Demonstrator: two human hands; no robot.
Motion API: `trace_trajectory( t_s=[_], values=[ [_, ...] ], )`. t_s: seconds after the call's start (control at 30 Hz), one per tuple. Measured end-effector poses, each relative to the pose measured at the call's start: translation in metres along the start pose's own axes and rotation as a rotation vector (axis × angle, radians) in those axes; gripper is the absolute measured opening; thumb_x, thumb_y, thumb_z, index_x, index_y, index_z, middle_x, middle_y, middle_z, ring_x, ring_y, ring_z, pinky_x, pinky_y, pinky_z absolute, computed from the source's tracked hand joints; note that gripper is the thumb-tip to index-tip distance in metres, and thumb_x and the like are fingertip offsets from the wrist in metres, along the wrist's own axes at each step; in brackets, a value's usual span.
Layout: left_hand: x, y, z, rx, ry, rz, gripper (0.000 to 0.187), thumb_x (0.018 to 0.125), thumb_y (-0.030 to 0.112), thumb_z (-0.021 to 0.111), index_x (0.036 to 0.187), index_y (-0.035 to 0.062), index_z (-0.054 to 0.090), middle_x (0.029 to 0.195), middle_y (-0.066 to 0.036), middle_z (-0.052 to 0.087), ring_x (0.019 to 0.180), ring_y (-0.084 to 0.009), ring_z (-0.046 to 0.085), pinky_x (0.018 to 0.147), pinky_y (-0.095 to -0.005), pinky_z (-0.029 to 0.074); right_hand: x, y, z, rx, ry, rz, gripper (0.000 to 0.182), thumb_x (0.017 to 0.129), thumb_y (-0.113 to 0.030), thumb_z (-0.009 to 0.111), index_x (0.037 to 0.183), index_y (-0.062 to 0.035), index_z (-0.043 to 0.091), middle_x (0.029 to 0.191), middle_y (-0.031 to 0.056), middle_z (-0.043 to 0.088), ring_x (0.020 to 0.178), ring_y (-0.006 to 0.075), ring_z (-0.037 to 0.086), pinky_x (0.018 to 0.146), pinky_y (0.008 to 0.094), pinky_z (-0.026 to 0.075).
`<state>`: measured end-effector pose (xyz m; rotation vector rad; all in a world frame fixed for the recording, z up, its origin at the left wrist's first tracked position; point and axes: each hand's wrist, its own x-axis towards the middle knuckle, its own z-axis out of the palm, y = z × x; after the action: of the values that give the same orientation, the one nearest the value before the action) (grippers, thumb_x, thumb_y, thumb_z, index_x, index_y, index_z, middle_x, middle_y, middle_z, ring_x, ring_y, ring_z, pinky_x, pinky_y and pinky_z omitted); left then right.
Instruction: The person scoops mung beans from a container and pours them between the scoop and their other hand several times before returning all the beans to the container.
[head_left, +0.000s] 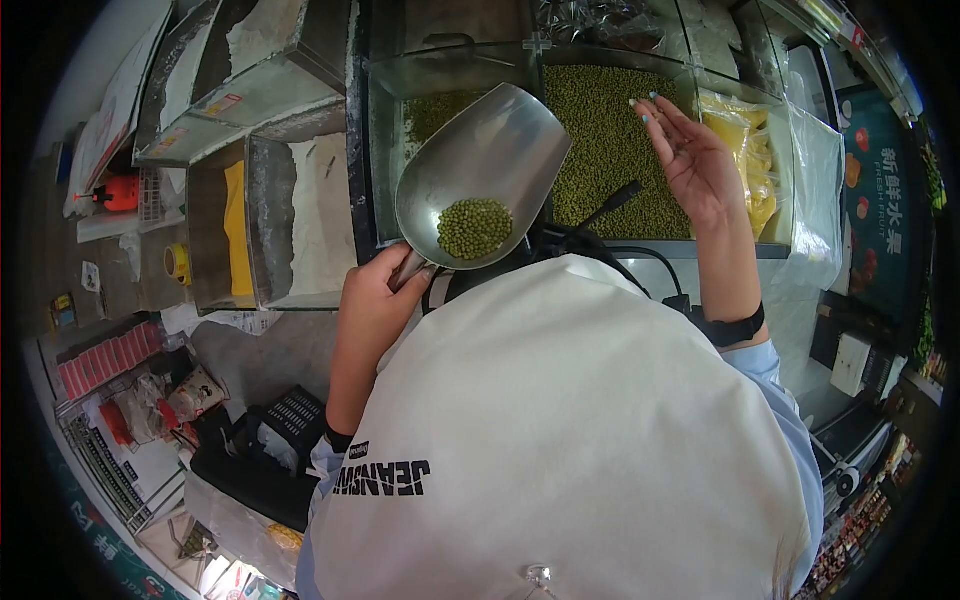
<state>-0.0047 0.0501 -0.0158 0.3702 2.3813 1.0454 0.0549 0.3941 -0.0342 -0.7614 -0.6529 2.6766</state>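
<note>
My left hand point(375, 300) grips the handle of a wide metal scoop point(505, 150). A small heap of green mung beans point(475, 230) lies in the scoop near its handle end. The scoop hangs over a glass-walled bin point(387, 150) with some green beans at its bottom, partly hidden by the scoop. To the right, my right hand point(697, 170) is raised palm up with fingers apart, and no object shows in it. It is above the right side of a bin filled with mung beans point(600, 120). A black handle point(612, 203) slants across the near part of that bin.
Yellow bags point(740, 140) fill the compartment at the right. At the left are bins holding a pale powder sack point(318, 200) and a yellow sheet point(238, 225). A black basket point(290, 425) stands low at the left. Black cables point(640, 255) run along the bins' near edge.
</note>
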Motion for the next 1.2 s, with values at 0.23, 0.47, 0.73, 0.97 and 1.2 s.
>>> trace_trajectory(
  t_s=[0.23, 0.47, 0.73, 0.97, 1.2],
  values=[
    [-0.0003, 0.0015, -0.0004, -0.001, -0.006, 0.002, 0.025, 0.074, 0.01, 0.064, 0.096, -0.0018, 0.059, 0.069, -0.012, 0.061, 0.057, -0.0132, 0.055, 0.056, -0.0264, 0.042, -0.0004, 0.0012, -0.0016, -0.024, -0.11, 0.005, 0.047, 0.082, 0.013, 0.024, 0.129, 0.0158, 0.022, 0.132, 0.0293, 0.029, 0.121, 0.0375, 0.038, 0.1, 0.0362, 0.041],
    [-0.0005, 0.0001, 0.0008, -0.019, 0.001, 0.005, 0.025, 0.074, 0.01, 0.063, 0.095, -0.002, 0.059, 0.069, -0.013, 0.061, 0.057, -0.0128, 0.055, 0.056, -0.0261, 0.042, 0.0006, 0.0015, -0.0013, 0.004, -0.099, 0.012, 0.041, 0.088, 0.008, 0.026, 0.129, 0.015, 0.023, 0.132, 0.0291, 0.031, 0.121, 0.0362, 0.039, 0.1, 0.0352, 0.042],
    [0.0, 0.0, 0.0003, -0.001, -0.002, -0.001, 0.027, 0.074, 0.01, 0.064, 0.097, -0.0023, 0.059, 0.07, -0.013, 0.062, 0.057, -0.014, 0.055, 0.056, -0.0265, 0.043, 0.0023, 0.0017, -0.0028, -0.01, -0.096, 0.007, 0.038, 0.09, 0.006, 0.034, 0.127, 0.0144, 0.029, 0.126, 0.0272, 0.04, 0.116, 0.0313, 0.047, 0.096, 0.0311, 0.046],
    [0.0009, -0.0042, 0.001, -0.008, 0.005, 0.028, 0.027, 0.074, 0.01, 0.064, 0.098, -0.0024, 0.059, 0.07, -0.014, 0.062, 0.057, -0.0139, 0.055, 0.056, -0.0266, 0.042, 0.001, 0.0012, 0.0016, -0.006, -0.044, 0.006, 0.039, 0.091, 0.005, 0.034, 0.129, 0.0116, 0.027, 0.127, 0.0257, 0.04, 0.115, 0.0286, 0.048, 0.096, 0.0282, 0.046],
    [0.0008, -0.002, 0.0008, -0.014, 0.004, 0.037, 0.026, 0.074, 0.01, 0.064, 0.095, -0.0024, 0.058, 0.065, -0.012, 0.059, 0.054, -0.0126, 0.051, 0.054, -0.0265, 0.041, 0.0012, 0.002, 0.0004, -0.013, -0.095, -0.002, 0.041, 0.088, 0.008, 0.034, 0.127, 0.0153, 0.026, 0.13, 0.0274, 0.035, 0.116, 0.0312, 0.046, 0.095, 0.0291, 0.047]
  ],
)
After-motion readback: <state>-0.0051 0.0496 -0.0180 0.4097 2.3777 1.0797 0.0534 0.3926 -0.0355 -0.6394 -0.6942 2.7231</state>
